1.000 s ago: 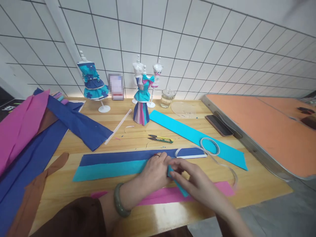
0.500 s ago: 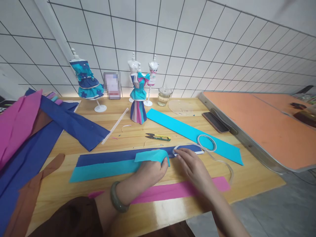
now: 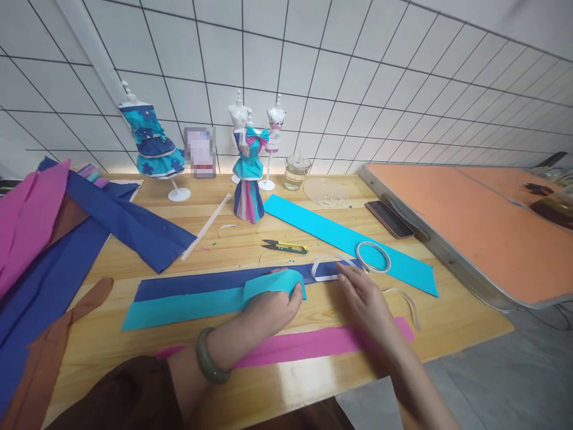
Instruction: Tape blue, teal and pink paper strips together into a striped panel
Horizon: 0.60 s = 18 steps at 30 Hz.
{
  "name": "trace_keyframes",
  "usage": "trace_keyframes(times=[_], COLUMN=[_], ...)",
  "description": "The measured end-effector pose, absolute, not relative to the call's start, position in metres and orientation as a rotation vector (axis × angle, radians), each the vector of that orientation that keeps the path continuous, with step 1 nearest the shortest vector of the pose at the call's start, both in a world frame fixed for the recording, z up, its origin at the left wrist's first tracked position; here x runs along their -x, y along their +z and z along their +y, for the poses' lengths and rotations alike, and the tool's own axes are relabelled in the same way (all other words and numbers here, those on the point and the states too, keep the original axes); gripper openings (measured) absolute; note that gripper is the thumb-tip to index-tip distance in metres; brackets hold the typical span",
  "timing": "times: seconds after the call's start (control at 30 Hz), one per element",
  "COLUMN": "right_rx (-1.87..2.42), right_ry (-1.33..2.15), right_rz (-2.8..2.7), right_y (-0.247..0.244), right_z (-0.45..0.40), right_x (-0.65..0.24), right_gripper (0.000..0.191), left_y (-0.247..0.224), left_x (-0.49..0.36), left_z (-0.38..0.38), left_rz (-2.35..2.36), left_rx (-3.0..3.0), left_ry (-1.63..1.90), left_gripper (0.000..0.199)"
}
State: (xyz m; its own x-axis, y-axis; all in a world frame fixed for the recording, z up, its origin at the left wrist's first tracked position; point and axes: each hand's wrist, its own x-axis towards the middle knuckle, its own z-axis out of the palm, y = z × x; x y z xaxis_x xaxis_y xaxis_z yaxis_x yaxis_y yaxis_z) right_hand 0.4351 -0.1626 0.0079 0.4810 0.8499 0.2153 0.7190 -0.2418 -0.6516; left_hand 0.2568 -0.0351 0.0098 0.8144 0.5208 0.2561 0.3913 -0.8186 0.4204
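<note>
Evidently, the left hand (image 3: 274,309) curls (thumb showing) around turquoise strip (image 3: 273,283).

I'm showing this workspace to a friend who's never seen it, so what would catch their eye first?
Probably the bow-fronted dress form, standing toward the back of the wooden table, with the ruffled dress form to its left. The broad orange surface at right likely comes next. Up close, the left hand holds a folded-back turquoise strip.
</note>
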Motion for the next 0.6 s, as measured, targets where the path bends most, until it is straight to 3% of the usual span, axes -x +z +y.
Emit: trace_keyframes(times=[0.13,0.3,0.6], right_rx=[1.977,2.072,2.144], right_ry=[0.332,0.189,-0.053], right_rz=[-1.452,-1.644,-1.484], right_y=[0.010,0.009,0.001], right_z=[-0.155,-0.141,-0.163], right_x=[-0.419,-0.407,-0.451], right_gripper=[0.039,0.040,0.043], left_y=[0.004,-0.010,-0.008], left_x=[-0.256,-0.255,-0.248], left_z=[-0.035,-0.034,-0.036], left_rz=[0.662,0.649,0.561], left_rx=[-2.694,-2.730,-2.726], left_ry=[0.502,0.529,0.486], left_gripper=[0.029,0.022,0.024])
